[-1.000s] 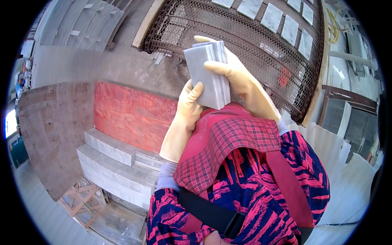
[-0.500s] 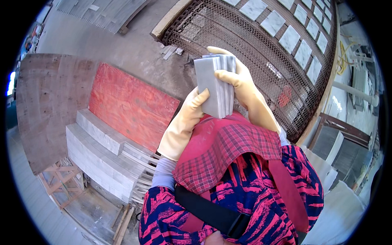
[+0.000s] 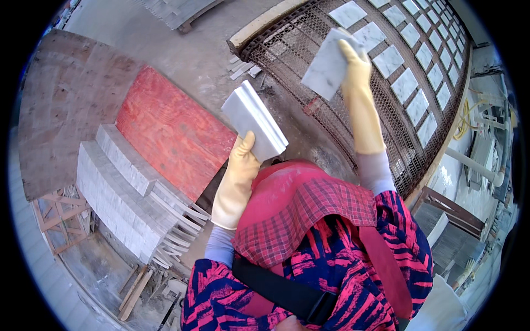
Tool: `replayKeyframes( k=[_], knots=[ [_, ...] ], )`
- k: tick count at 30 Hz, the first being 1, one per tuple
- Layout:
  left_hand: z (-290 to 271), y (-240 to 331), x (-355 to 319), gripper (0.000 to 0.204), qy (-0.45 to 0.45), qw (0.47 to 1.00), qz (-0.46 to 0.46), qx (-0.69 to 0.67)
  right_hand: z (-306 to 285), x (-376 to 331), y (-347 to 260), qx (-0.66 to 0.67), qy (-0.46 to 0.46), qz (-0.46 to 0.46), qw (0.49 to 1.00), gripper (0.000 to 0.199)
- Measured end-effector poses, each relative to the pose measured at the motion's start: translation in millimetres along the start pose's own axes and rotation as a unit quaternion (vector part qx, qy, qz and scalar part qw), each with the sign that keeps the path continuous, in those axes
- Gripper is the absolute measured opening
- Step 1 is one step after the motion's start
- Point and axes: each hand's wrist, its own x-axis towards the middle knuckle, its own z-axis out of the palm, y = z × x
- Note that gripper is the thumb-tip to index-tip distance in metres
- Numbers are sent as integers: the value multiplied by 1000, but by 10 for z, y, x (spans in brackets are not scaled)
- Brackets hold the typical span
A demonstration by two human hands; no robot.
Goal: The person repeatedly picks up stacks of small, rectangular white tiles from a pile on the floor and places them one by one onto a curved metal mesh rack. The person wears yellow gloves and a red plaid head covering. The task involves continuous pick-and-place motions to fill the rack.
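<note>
Both hands wear pale yellow rubber gloves. My left hand point(image 3: 238, 179) grips a small stack of grey-white marble tiles point(image 3: 254, 121), tilted in front of my apron, its thumb over the face of the nearest one. Out to the right, my right hand point(image 3: 356, 66) holds a single marble tile point(image 3: 327, 65) by its right edge, thumb on the face; its other fingers are mostly hidden behind. That tile is raised above the corner of a wire-mesh rack point(image 3: 292, 49), close to the rows of veined white tiles point(image 3: 406, 85) lying spaced out on it.
A red board point(image 3: 171, 129) and a brown plywood sheet point(image 3: 72, 110) stand at left, beside stacked pale slabs point(image 3: 118, 193). Stone offcuts point(image 3: 241, 69) lie on the floor near the rack's corner. A wooden beam point(image 3: 270, 25) edges the rack. Yellow hose point(image 3: 465, 118) hangs at far right.
My right hand has come away from the stack with one tile and moved up and right over the rack. My left hand keeps the other tiles, now tilted left.
</note>
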Motion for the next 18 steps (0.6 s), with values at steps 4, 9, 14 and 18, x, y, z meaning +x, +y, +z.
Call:
replayKeyframes(
  k=[4,9,14,18],
  knots=[
    [200,130,-193,78,1,998,45,36,414,936,809,99,37,48,993,27],
    [201,100,-344,76,37,997,63,29,501,1602,1182,163,5,118,980,28],
    [268,156,-303,76,25,997,64,23,171,1289,782,30,-100,107,989,63],
    [240,238,-166,77,-1,994,81,76,63,499,280,-249,-55,16,967,71]
  ],
)
